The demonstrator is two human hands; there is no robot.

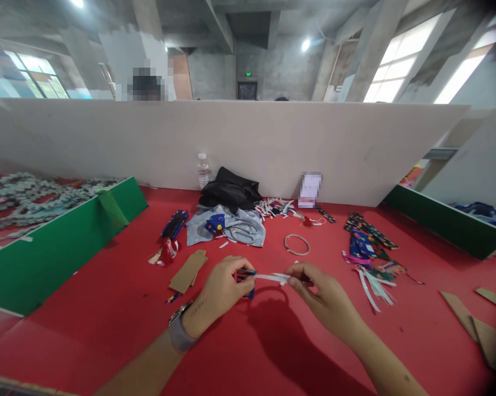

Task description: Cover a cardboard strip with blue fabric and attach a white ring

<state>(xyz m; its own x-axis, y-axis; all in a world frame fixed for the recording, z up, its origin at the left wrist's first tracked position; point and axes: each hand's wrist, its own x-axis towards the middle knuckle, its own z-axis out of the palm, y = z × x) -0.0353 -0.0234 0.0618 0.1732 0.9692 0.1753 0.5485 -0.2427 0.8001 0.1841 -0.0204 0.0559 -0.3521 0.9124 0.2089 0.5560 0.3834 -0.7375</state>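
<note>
My left hand (225,283), with a watch (181,327) on its wrist, is closed on a small dark blue fabric piece (250,292), mostly hidden by the fingers. A narrow white strip (266,278) stretches from that piece toward the right. Thumb and fingers of my right hand (322,291) pinch the strip's far end. Both hands are over the middle of the red table (215,352). Beyond them lies a pale ring (296,245). Brown cardboard pieces (187,273) lie just left of my left hand.
A grey-blue cloth (194,228), a black bag (231,190) and a bottle (204,171) stand near the white partition (273,137). Patterned fabric strips (361,245) with white tassels (375,286) lie at right. Green dividers (66,242) edge the table. A phone (309,190) leans at the back.
</note>
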